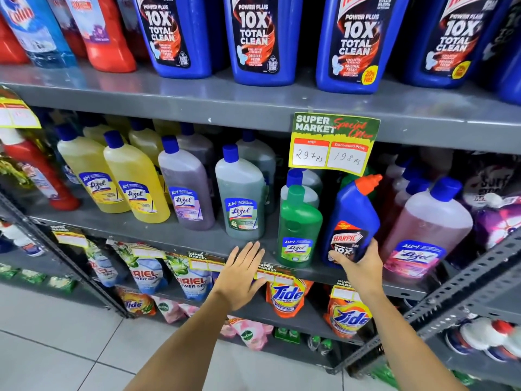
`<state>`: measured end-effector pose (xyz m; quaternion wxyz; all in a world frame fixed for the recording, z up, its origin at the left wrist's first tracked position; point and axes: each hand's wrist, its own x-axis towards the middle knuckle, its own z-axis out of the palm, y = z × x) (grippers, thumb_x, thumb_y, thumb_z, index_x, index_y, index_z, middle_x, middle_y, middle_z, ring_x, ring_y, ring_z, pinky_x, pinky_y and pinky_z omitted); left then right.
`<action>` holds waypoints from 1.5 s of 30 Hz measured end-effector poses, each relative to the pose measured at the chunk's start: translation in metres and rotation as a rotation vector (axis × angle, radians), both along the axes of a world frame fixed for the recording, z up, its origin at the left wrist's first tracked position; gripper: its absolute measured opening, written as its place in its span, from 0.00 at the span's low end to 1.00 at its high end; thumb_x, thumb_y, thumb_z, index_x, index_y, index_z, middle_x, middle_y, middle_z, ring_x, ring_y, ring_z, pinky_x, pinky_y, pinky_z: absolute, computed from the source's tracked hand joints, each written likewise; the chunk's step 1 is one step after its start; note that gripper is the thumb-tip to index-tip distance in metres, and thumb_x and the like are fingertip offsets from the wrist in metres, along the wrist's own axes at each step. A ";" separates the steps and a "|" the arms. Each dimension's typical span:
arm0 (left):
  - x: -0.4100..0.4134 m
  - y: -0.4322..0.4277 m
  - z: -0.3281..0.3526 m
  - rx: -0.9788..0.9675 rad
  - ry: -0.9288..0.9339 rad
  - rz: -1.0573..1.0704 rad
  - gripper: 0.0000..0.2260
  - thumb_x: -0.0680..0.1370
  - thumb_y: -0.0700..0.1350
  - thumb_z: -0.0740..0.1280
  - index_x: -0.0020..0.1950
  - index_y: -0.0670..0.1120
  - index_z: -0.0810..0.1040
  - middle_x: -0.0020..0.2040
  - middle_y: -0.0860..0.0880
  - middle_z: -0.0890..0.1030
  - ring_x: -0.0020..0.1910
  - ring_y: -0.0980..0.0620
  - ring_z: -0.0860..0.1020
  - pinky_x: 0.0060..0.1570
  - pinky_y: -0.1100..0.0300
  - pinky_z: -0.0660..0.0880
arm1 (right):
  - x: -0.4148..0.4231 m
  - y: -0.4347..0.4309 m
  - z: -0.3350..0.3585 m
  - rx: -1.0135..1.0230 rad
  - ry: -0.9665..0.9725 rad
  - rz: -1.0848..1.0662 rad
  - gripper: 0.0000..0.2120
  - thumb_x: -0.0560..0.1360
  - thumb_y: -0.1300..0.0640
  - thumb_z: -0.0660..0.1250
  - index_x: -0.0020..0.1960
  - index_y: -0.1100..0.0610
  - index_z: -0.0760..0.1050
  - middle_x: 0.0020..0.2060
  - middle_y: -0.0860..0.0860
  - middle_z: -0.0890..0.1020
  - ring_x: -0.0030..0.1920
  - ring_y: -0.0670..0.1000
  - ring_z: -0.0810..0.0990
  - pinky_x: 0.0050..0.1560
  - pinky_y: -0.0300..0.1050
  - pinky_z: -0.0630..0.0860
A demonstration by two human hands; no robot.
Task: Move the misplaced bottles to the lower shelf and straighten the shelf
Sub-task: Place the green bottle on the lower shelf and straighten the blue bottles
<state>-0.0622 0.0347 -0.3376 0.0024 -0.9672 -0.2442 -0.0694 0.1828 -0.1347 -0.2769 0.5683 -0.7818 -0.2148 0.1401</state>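
My right hand point(359, 268) grips the base of a blue Harpic bottle point(352, 215) with an orange cap, which stands tilted on the middle shelf point(158, 231) between a green Lizol bottle point(298, 227) and a pink Lizol bottle point(428, 230). My left hand point(242, 273) hovers open, fingers spread, in front of the shelf edge below a grey-green Lizol bottle point(242, 201). Yellow Lizol bottles point(132, 182) and a purple one point(186, 184) stand in a row to the left. Several large blue Harpic bottles point(259, 38) line the upper shelf point(197, 100).
A yellow-green price card point(332, 142) hangs from the upper shelf edge over the Harpic bottle's cap. Ariel pouches point(146, 273) and Tide pouches point(287, 294) fill the lower shelf. A red bottle point(39, 176) stands at far left. A slotted metal upright point(451, 292) crosses at right.
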 end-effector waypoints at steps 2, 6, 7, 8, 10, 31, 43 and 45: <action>-0.002 -0.001 0.007 -0.067 -0.061 -0.010 0.25 0.84 0.52 0.52 0.79 0.44 0.55 0.80 0.46 0.56 0.79 0.47 0.52 0.77 0.49 0.43 | -0.003 -0.003 -0.001 0.013 0.008 -0.027 0.32 0.61 0.61 0.82 0.59 0.51 0.70 0.47 0.45 0.82 0.46 0.40 0.80 0.55 0.49 0.77; -0.005 -0.012 0.058 -0.171 -0.316 -0.074 0.19 0.83 0.46 0.56 0.73 0.43 0.69 0.75 0.45 0.68 0.74 0.46 0.66 0.75 0.52 0.57 | -0.020 -0.027 -0.001 0.127 0.067 -0.056 0.29 0.61 0.63 0.82 0.57 0.50 0.73 0.50 0.50 0.84 0.48 0.45 0.84 0.56 0.49 0.80; -0.004 -0.017 0.079 -0.144 -0.399 -0.109 0.18 0.82 0.45 0.57 0.70 0.42 0.73 0.73 0.44 0.71 0.72 0.45 0.69 0.74 0.51 0.61 | -0.024 -0.037 0.002 0.150 0.081 -0.046 0.29 0.62 0.64 0.81 0.57 0.51 0.74 0.50 0.52 0.85 0.50 0.51 0.84 0.57 0.55 0.80; -0.003 -0.022 0.103 -0.105 -0.494 -0.157 0.18 0.82 0.45 0.57 0.68 0.41 0.75 0.71 0.44 0.74 0.70 0.45 0.72 0.71 0.50 0.65 | -0.029 -0.048 0.007 0.172 0.096 -0.036 0.28 0.62 0.66 0.81 0.57 0.52 0.74 0.50 0.54 0.85 0.51 0.55 0.84 0.57 0.59 0.79; 0.003 -0.030 0.160 -0.032 -0.702 -0.275 0.17 0.82 0.45 0.57 0.64 0.40 0.78 0.68 0.45 0.76 0.67 0.48 0.74 0.68 0.54 0.68 | -0.034 -0.070 0.024 0.226 0.099 -0.030 0.28 0.60 0.70 0.81 0.54 0.52 0.75 0.48 0.57 0.85 0.47 0.54 0.85 0.54 0.55 0.82; 0.066 -0.013 0.340 0.261 -0.561 -0.196 0.18 0.82 0.51 0.58 0.66 0.45 0.78 0.64 0.47 0.81 0.64 0.47 0.78 0.60 0.51 0.73 | 0.032 -0.052 0.339 0.310 -0.576 0.055 0.37 0.52 0.33 0.77 0.54 0.53 0.79 0.47 0.47 0.86 0.47 0.52 0.85 0.53 0.59 0.81; 0.068 -0.018 0.339 0.210 -0.614 -0.171 0.18 0.81 0.51 0.58 0.65 0.46 0.79 0.63 0.47 0.82 0.64 0.48 0.78 0.60 0.49 0.74 | 0.025 -0.033 0.340 0.107 -0.598 -0.022 0.54 0.59 0.36 0.78 0.76 0.57 0.60 0.65 0.50 0.78 0.66 0.53 0.76 0.60 0.45 0.71; 0.068 -0.018 0.339 0.210 -0.613 -0.168 0.20 0.81 0.52 0.56 0.65 0.46 0.79 0.62 0.47 0.82 0.64 0.48 0.78 0.60 0.49 0.74 | 0.012 -0.029 0.338 0.119 -0.661 -0.095 0.63 0.58 0.34 0.78 0.80 0.58 0.48 0.73 0.53 0.70 0.71 0.55 0.70 0.64 0.50 0.70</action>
